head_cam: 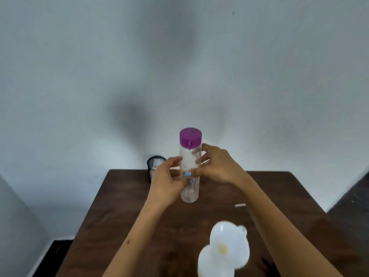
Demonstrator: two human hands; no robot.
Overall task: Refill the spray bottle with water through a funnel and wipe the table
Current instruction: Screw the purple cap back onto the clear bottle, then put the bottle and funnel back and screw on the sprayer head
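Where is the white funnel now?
In the head view the white funnel sits in the mouth of a white bottle at the near edge of the wooden table, close beside the right forearm.

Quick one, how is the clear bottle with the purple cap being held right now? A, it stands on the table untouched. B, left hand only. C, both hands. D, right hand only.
C: the left hand and right hand both grip the bottle from either side, its cap on.
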